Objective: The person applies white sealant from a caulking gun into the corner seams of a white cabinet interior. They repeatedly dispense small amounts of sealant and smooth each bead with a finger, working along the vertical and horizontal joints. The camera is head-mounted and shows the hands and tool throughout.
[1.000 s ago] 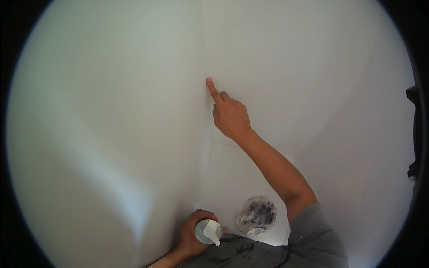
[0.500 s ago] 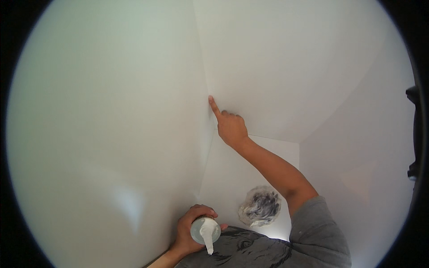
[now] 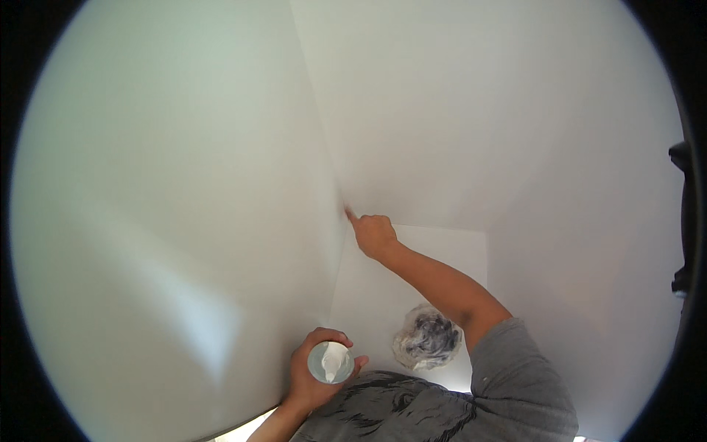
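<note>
My right hand (image 3: 374, 234) is at the upright corner where two white wall panels meet. Its index finger is stretched out against the corner seam, its tip blurred, and the other fingers are curled with nothing in them. Down at the lower middle, my left hand (image 3: 306, 376) is wrapped round a sealant cartridge (image 3: 331, 362) close to my chest. The cartridge shows its round pale end and white nozzle, which points up toward the view; its body is hidden behind that end.
White wall panels (image 3: 184, 147) rise on the left, ahead and on the right. Below is a small white floor (image 3: 368, 295), where a round, crumpled clump (image 3: 427, 339) with a pale edge and dark middle lies under my right forearm. Bright light falls on the left panel.
My right hand has slid down the corner seam, its finger still extended. The cartridge in my left hand has tilted, so its nozzle points more toward the view.
</note>
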### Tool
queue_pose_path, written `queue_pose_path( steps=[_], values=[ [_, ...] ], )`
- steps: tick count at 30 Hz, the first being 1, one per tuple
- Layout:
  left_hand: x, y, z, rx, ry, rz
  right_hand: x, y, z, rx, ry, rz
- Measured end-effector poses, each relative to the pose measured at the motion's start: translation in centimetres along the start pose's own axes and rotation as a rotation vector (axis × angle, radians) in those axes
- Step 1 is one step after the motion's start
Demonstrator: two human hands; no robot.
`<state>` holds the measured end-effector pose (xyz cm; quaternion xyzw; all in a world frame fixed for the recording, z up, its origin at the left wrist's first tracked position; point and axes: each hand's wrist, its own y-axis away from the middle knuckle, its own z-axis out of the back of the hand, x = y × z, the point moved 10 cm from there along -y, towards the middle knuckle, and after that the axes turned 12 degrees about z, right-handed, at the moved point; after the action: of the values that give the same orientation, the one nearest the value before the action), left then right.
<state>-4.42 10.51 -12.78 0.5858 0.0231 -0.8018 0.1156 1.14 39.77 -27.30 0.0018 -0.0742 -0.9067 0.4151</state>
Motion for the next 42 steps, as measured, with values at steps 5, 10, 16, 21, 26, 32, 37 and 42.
queue_pose_path(
  steps=[5,10,16,21,26,32,37,42],
  values=[
    [1.0,0.7,0.0,-0.016,0.08,0.048,-0.7,8.6,2.4,-0.382,-0.416,-0.17],
    [1.9,1.0,-0.1,-0.058,0.085,0.071,0.7,22.8,-1.7,-0.196,-0.433,-0.472],
    [2.0,1.1,-0.4,-0.025,0.137,-0.074,7.8,31.5,-7.5,-0.182,-0.227,-0.396],
    [2.0,0.7,-0.5,0.036,0.149,-0.079,9.0,32.0,-7.7,-0.51,-0.257,-0.261],
    [1.3,0.6,-1.1,0.082,0.192,-0.115,6.8,32.2,-9.4,-0.617,-0.498,-0.424],
    [2.5,-0.2,-2.2,0.151,0.382,-0.101,6.3,33.0,-10.0,-0.734,-0.481,-0.453],
    [1.1,-0.9,-2.5,0.158,0.481,-0.083,8.0,31.9,-9.4,-0.531,-0.796,-0.295],
    [-4.4,-1.1,-3.8,0.265,0.709,-0.201,16.2,28.9,-9.7,-0.146,-2.163,0.1]
  ],
)
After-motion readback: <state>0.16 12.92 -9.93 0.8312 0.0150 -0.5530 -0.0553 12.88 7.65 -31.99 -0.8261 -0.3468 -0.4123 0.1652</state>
